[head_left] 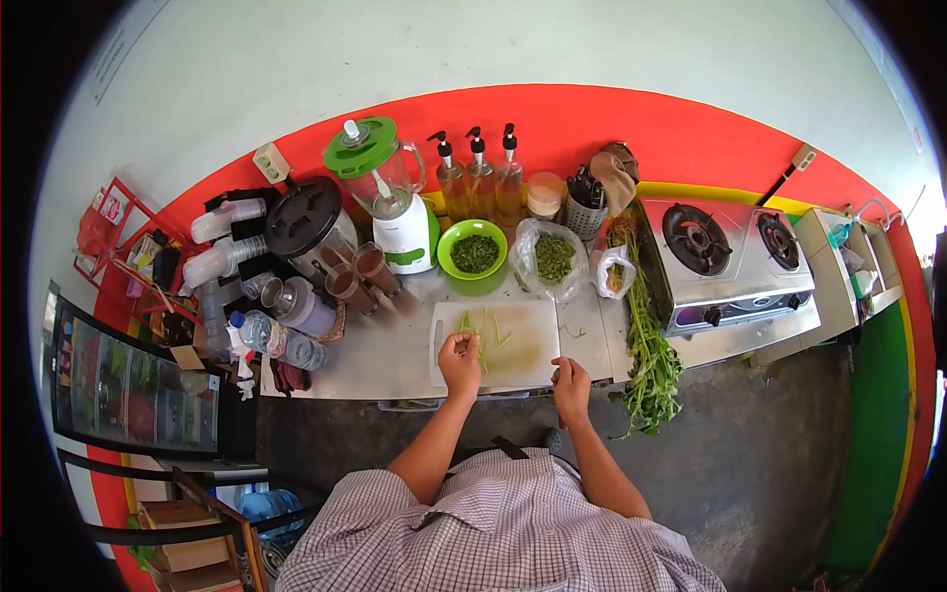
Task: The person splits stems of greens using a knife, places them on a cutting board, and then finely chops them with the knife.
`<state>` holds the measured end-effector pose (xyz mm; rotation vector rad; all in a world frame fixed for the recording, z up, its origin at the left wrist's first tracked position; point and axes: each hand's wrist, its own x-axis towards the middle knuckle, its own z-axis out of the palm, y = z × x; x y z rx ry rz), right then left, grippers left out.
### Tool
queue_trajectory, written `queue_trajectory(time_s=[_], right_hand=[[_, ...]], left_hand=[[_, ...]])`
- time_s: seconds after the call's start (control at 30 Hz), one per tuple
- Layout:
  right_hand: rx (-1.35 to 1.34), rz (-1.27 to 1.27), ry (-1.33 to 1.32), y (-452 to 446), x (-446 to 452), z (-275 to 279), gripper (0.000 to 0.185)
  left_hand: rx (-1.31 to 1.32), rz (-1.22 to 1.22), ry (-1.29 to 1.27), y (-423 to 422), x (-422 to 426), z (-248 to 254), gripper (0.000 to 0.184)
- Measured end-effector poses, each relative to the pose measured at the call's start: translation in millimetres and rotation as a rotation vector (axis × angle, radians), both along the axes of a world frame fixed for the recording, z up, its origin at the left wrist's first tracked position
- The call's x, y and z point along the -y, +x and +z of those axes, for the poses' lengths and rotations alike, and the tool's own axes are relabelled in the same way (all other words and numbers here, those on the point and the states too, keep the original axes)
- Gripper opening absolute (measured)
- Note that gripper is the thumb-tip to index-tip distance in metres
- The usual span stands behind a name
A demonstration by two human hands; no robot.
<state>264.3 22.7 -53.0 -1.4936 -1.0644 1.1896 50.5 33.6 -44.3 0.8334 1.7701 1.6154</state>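
Observation:
A white cutting board [533, 321] lies at the counter's front edge, with several thin green stems [501, 333] on its left half. Over the board's lower left part, my left hand [461, 365] is closed, its fingertips pinched at a green stem. My right hand [571, 391] is closed just off the board's lower right corner. A small dark bit shows at its fingers, too small to name. Behind the board stand a green bowl [446, 259] of chopped greens and a clear plastic bag [528, 281] with more chopped greens.
Leafy stalks [646, 365] hang over the counter edge beside a two-burner gas stove [740, 281]. A blender [404, 237], pump bottles [479, 187], brown cups [350, 289] and a water bottle [286, 343] stand left and behind. A small white bag [614, 274] lies near the stove.

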Motion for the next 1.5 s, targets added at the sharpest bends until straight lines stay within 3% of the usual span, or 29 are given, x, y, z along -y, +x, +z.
queue_trajectory(time_s=[0.13,0.23,0.3,0.53,0.63,0.7,0.93,1.1,1.13,1.2,1.5], right_hand=[[0.013,0.026,0.008,38,4,9,0.033],[0.017,0.017,-0.032,66,1,16,0.032],[0.016,0.02,-0.028,85,0,22,0.032],[-0.003,0.034,-0.086,111,14,13,0.032],[-0.024,0.039,-0.107,95,13,11,0.032],[-0.036,0.087,-0.081,80,13,12,0.031],[0.008,0.165,-0.054,33,18,19,0.03],[0.042,0.214,-0.049,-13,16,36,0.029],[0.046,0.208,-0.054,-23,16,41,0.029],[0.046,0.273,-0.062,-46,15,50,0.028],[0.02,0.554,-0.03,-122,9,51,0.027]], left_hand=[[-0.148,0.031,0.031,18,-7,-23,0.013],[-0.252,0.025,-0.092,34,8,-49,0.013],[-0.583,0.065,-0.044,36,19,-65,0.013],[-0.572,0.259,-0.178,18,-2,-50,0.012],[-0.528,0.174,-0.322,7,-10,-35,0.016],[-0.516,0.035,-0.562,3,-13,-26,0.018],[-0.626,-0.017,-0.634,-13,-20,-25,0.019],[-0.128,-0.095,-0.319,-41,-10,-18,0.017],[-0.124,-0.103,-0.324,-48,-5,-12,0.017],[0.389,-0.267,-0.322,-64,1,1,0.017],[0.712,-0.309,-0.062,-104,23,32,0.021]])
